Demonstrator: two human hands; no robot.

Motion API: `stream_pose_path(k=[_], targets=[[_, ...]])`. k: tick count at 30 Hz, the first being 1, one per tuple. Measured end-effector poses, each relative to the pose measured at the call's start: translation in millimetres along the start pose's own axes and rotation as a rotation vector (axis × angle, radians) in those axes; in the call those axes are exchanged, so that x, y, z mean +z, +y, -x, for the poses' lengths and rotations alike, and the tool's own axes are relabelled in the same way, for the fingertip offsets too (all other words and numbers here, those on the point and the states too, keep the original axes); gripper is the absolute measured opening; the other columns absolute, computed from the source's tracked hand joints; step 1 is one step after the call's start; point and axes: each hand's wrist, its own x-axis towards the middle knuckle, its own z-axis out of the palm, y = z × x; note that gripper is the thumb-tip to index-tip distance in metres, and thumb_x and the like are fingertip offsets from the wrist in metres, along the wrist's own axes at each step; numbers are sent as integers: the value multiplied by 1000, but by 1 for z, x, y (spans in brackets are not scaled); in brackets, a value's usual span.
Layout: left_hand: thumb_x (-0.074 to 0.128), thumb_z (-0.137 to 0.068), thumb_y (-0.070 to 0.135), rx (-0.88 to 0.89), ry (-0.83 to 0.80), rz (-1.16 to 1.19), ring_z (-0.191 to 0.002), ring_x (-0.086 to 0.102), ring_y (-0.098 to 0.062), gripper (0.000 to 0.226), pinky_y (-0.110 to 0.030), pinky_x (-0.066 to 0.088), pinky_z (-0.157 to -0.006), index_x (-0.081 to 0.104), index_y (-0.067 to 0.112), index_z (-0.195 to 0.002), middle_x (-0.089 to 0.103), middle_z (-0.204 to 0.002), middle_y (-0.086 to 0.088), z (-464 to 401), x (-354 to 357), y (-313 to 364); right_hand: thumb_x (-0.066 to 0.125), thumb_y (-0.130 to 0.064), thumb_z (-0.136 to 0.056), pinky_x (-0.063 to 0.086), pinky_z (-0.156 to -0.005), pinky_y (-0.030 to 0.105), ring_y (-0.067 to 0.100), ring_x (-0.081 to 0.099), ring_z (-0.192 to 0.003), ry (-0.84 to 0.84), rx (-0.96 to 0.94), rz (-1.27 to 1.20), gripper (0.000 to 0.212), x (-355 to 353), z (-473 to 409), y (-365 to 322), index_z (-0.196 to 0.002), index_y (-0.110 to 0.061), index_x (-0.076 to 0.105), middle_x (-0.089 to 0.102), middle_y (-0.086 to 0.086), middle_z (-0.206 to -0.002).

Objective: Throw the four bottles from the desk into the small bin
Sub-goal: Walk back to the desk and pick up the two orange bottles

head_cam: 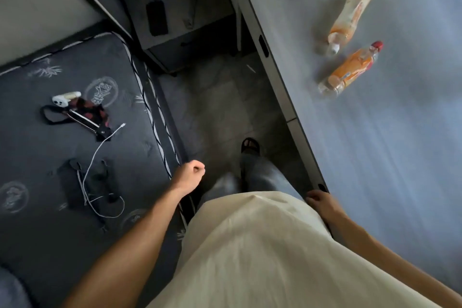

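The left hand [190,174] hangs loosely curled and empty between bed and tabletop [400,132]. The right hand [318,201] rests at the tabletop's edge, empty, grip unclear. Two bottles [350,20] [350,70] lie ahead, beyond its reach; no bin visible.

Two clear plastic bottles lie on the desk [375,145], whose top looks smooth and matt grey: the far bottle [350,19] with a glossy orange label, the near bottle [350,71] likewise. Left of the desk, the mattress [50,145] is dark quilted cloth.
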Motion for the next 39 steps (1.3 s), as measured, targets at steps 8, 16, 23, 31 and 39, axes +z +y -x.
stream_pose_path(k=[8, 16, 23, 31, 39], targets=[[56, -101, 14, -61, -94, -123, -111, 67, -31, 26, -38, 50, -94, 70, 1, -119, 71, -121, -18, -16, -30, -2, 56, -27, -93, 49, -94, 35, 28, 66, -102, 68, -149, -51, 24, -74, -56, -132, -111, -23, 70, 74, 6, -104], [58, -97, 7, -82, -151, -191, -100, 66, -25, 15, -34, 49, -84, 72, 7, -101, 72, -114, -21, -75, -111, 26, 58, -25, -94, 50, -98, 36, 28, 67, -103, 130, -148, -219, 26, -113, -93, -218, -117, -21, 70, 73, 7, -107], [59, -98, 17, 51, -188, -388, -106, 69, -26, 22, -34, 53, -91, 75, 10, -111, 75, -112, -11, -162, -191, 122, 57, -27, -94, 49, -94, 31, 25, 66, -102, 174, 0, -373, 25, -106, -89, -232, -116, -24, 69, 71, 4, -115], [59, -91, 24, 255, -241, -397, -77, 70, -20, 17, -35, 53, -77, 72, 21, -101, 78, -92, -4, -208, -196, 285, 58, -34, -93, 48, -86, 25, 13, 66, -105, 373, 209, -726, 30, -76, -53, -225, -121, -26, 67, 71, -9, -111], [62, -82, 37, 559, -391, -371, -84, 75, -11, 16, -36, 57, -79, 68, 35, -97, 75, -97, 9, -193, -118, 456, 59, -40, -91, 55, -71, 19, -4, 64, -89, 834, 243, -1047, 29, -148, -44, -220, -118, -28, 63, 68, -14, -101]])
